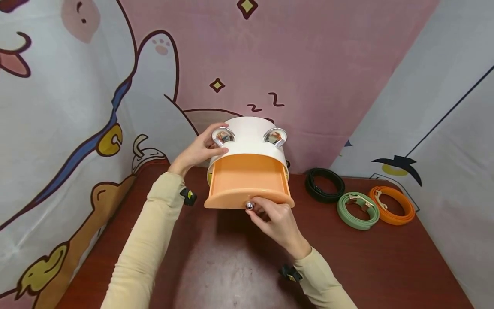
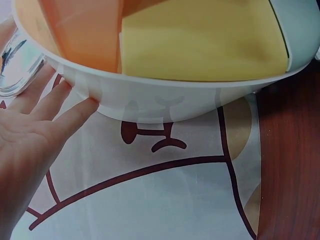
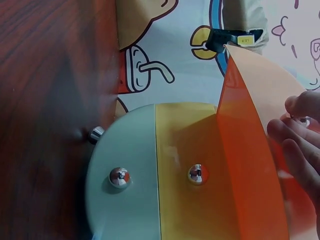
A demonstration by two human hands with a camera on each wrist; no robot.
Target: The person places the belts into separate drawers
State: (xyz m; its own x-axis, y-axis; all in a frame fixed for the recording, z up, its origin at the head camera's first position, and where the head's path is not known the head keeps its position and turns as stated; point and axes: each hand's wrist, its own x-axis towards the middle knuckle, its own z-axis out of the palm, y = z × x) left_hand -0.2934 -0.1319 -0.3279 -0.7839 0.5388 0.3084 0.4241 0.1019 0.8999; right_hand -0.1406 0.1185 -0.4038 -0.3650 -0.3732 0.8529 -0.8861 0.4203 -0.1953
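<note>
A small white drawer cabinet (image 1: 248, 133) with chrome ring-shaped eyes (image 1: 275, 137) stands against the backdrop. Its top orange drawer (image 1: 251, 174) is pulled out, with its plain floor showing. Below it sit a yellow drawer (image 3: 185, 165) and a pale green drawer (image 3: 125, 150), each with a round chrome knob. My left hand (image 1: 202, 143) holds the cabinet's upper left side around one eye, thumb at the front. In the left wrist view its fingertips (image 2: 87, 105) touch the white shell. My right hand (image 1: 275, 219) pinches the orange drawer's chrome knob (image 1: 249, 205).
On the right of the dark red table (image 1: 386, 266) lie a coiled black belt (image 1: 335, 197), a green belt (image 1: 360, 225) and an orange belt (image 1: 399, 219). A cartoon-printed cloth (image 1: 308, 64) hangs close behind the cabinet and along both sides.
</note>
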